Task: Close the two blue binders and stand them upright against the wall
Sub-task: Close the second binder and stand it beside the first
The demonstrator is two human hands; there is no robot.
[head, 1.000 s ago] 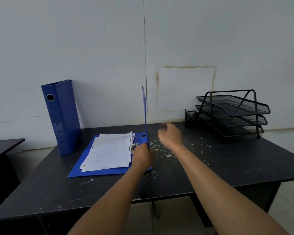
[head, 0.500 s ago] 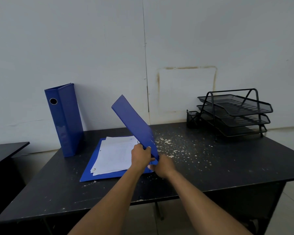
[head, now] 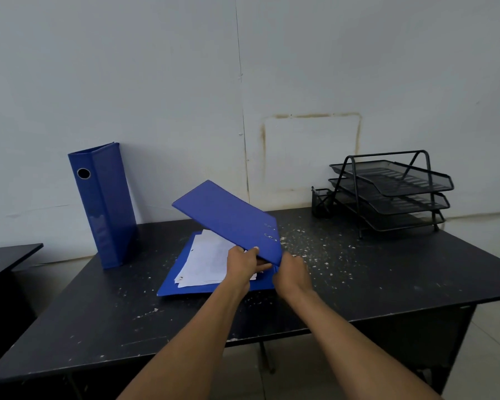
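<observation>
One blue binder [head: 106, 206] stands shut and upright at the back left of the black desk [head: 387, 278], leaning on the wall. The second blue binder [head: 228, 219] lies in the middle of the desk, its lower cover flat with white sheets [head: 205, 262] on it. Its upper cover slants over the sheets, half lowered. My left hand [head: 243, 264] grips the near edge of that upper cover. My right hand [head: 290, 272] holds the binder's spine at the near right corner.
A black three-tier wire tray [head: 390, 189] with a small mesh pen cup [head: 319, 202] stands at the back right. White flecks cover the desk's middle. A second dark desk [head: 9, 256] sits at the far left. The wall runs behind everything.
The upper cover stood vertical a second ago; it has swung down to the left over the sheets. My right hand came from behind the cover to the spine, and my left hand now holds the cover edge.
</observation>
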